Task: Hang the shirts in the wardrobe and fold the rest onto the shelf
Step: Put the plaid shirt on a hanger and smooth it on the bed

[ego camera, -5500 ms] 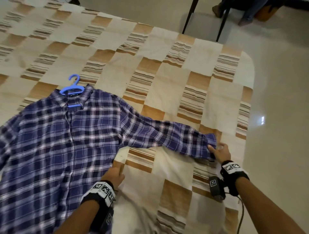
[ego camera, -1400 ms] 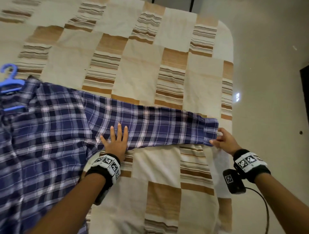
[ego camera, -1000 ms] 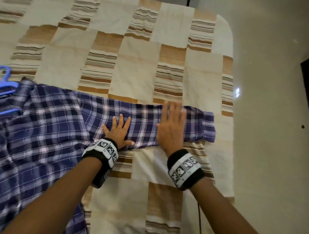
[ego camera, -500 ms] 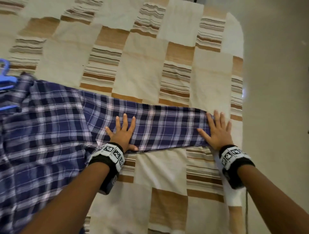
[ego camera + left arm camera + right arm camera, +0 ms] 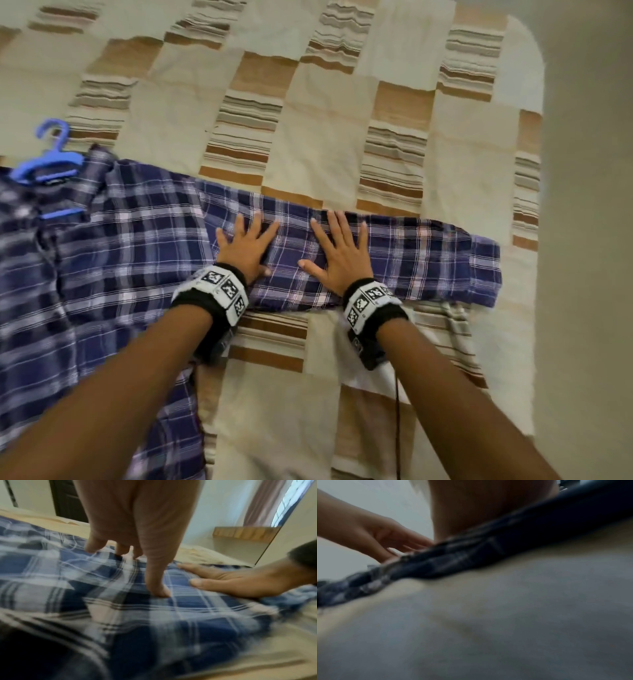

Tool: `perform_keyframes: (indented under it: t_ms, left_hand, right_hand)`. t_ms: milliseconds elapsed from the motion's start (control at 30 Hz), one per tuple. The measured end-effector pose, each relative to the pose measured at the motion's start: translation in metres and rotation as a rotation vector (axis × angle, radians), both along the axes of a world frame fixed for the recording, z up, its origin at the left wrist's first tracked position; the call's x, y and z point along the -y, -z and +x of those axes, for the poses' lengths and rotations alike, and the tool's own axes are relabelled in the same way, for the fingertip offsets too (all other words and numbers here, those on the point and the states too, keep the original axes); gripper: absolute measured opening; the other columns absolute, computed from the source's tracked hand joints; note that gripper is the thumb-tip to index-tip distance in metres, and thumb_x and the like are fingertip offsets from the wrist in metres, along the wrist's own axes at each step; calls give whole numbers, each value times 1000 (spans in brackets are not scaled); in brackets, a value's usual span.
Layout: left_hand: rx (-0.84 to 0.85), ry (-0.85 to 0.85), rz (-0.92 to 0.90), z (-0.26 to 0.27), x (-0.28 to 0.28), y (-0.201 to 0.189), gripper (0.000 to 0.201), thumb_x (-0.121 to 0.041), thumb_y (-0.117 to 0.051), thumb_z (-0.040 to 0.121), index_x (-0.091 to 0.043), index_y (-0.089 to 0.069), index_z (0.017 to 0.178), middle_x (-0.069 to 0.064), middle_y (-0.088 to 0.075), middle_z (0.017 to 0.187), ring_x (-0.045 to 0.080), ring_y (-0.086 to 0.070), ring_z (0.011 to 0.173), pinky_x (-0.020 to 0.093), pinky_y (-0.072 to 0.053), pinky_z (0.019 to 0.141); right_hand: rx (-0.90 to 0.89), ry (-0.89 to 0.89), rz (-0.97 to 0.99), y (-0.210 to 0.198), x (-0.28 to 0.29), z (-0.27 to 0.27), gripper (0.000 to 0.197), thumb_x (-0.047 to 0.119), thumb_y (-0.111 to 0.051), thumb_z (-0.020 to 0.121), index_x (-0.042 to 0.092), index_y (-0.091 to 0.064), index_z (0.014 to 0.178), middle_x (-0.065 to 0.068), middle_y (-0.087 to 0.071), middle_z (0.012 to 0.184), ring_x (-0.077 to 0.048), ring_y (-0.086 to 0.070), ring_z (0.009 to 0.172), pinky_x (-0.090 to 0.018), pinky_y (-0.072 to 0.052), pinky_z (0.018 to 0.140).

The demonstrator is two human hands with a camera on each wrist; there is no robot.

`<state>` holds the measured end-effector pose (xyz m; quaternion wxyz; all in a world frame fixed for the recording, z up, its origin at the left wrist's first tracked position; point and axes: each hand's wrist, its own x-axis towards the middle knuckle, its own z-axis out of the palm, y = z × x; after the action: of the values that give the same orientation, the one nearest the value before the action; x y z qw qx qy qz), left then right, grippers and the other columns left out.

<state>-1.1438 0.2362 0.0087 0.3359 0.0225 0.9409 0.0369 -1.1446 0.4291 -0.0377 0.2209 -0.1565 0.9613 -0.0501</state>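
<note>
A beige and brown checked bedspread (image 5: pixel 342 113) covers the bed, and a blue plaid shirt (image 5: pixel 102 267) lies flat on it, its sleeve (image 5: pixel 428 260) stretched out to the right. A blue plastic hanger (image 5: pixel 48 161) sits in the collar at the left. The left hand (image 5: pixel 248 248) and right hand (image 5: pixel 339 255) press flat on the sleeve side by side, fingers straight and spread, gripping nothing.
</note>
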Motion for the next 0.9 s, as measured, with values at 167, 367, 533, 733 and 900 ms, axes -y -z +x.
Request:
perform_keyframes:
  t_ms: [167, 367, 533, 733, 900]
  left_hand:
    - [110, -37, -99, -39, 59, 3, 137, -56, -81, 56, -40, 23, 142, -1, 29, 153, 42, 14, 141, 71, -3, 106]
    - [124, -30, -117, -55, 74, 17, 145, -56, -85, 48, -40, 26, 141, -4, 32, 152, 46, 13, 140, 71, -4, 106]
    - [164, -28, -106, -63, 77, 23, 149, -56, -86, 45, -41, 28, 139, -5, 35, 150, 47, 16, 138, 72, -4, 105]
    - [126, -24, -113, -61, 74, 16, 149, -57, -86, 45, -41, 28, 140, -4, 36, 149, 47, 14, 139, 73, -8, 104]
    - [-66, -111, -172, -17, 46, 1, 125, -51, -76, 69, -29, 21, 146, 7, 17, 157, 45, 8, 141, 75, -5, 102]
  right_hand:
    - [-8, 218, 97, -2, -98, -12, 108, 94, 0, 59, 35, 15, 148, 4, 27, 152, -22, 19, 144, -60, 20, 107]
    - [132, 245, 126, -1, -120, -23, 115, 97, 10, 47, 32, 25, 141, 3, 36, 146, -26, 27, 141, -60, 21, 105]
    - [209, 236, 173, -1, -119, -29, 122, 97, 9, 46, 27, 23, 145, 1, 39, 142, -27, 29, 139, -62, 19, 105]
    - [224, 240, 233, -1, -116, -32, 123, 97, 9, 43, 27, 27, 143, -1, 42, 143, -27, 33, 138, -63, 17, 106]
    - [255, 249, 298, -12, -111, -29, 126, 97, 1, 43, 27, 23, 146, 0, 36, 150, -26, 30, 139, -63, 14, 107]
